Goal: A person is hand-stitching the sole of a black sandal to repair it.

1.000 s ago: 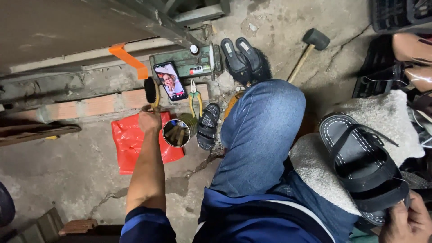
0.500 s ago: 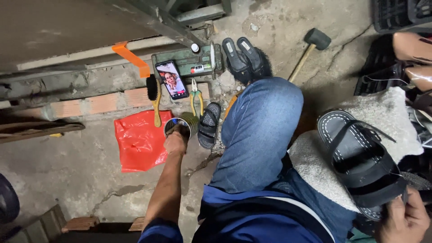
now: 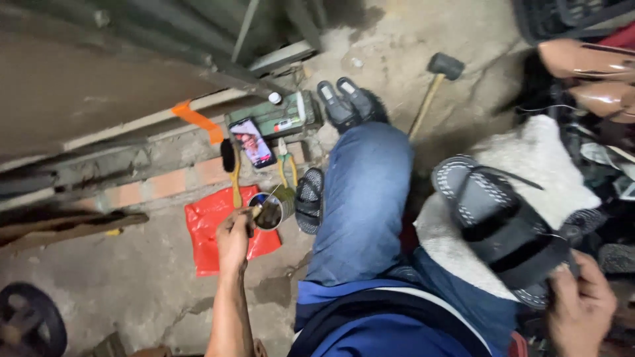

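Note:
My left hand [image 3: 235,239] is closed around a thin stick-like brush [image 3: 264,201] whose tip dips into a small open tin can [image 3: 270,211] standing on the floor at the edge of a red plastic bag [image 3: 211,231]. My right hand [image 3: 582,311] grips the heel end of a black strapped sandal [image 3: 499,225]. The sandal lies sole down on a white fleecy cloth [image 3: 536,158] spread over my right thigh. My left knee, in blue jeans [image 3: 360,198], is raised between the two hands.
On the concrete floor lie a second black sandal [image 3: 309,199], yellow-handled pliers [image 3: 288,168], a yellow-handled brush [image 3: 231,168], a lit phone [image 3: 252,142], a green box [image 3: 274,119], a pair of black shoes [image 3: 347,99] and a mallet [image 3: 433,86]. More shoes [image 3: 589,79] are piled at right.
My left hand drew back from over the tin toward me and now holds the thin brush in it. The right hand shifted slightly on the sandal, and the view tilted.

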